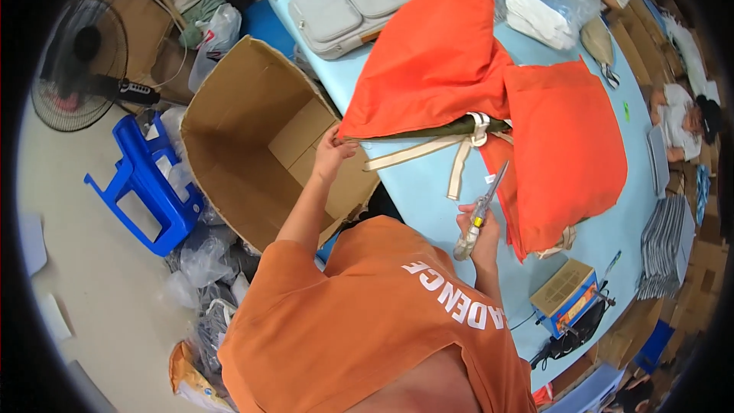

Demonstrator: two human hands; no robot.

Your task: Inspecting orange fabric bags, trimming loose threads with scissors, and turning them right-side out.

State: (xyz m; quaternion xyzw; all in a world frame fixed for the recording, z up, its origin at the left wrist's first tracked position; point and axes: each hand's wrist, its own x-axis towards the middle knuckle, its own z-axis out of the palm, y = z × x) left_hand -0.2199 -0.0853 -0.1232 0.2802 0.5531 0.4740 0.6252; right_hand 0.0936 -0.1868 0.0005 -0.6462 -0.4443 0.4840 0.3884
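Pale-blue table point(417, 203), left hand point(333, 151) (arm point(300, 210) outstretched) pinching orange cloth point(436, 61), right hand point(485, 237) gripping pointed tool point(482, 210), tip forward.

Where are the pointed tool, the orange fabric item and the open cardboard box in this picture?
Pointed tool point(479, 216): head view, on its handle.
Orange fabric item point(539, 126): head view, on its right-hand panel.
Open cardboard box point(229, 126): head view, on its inner left wall.

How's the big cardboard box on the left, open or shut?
Open: the cardboard box has no flaps across its mouth, and its inside walls show.
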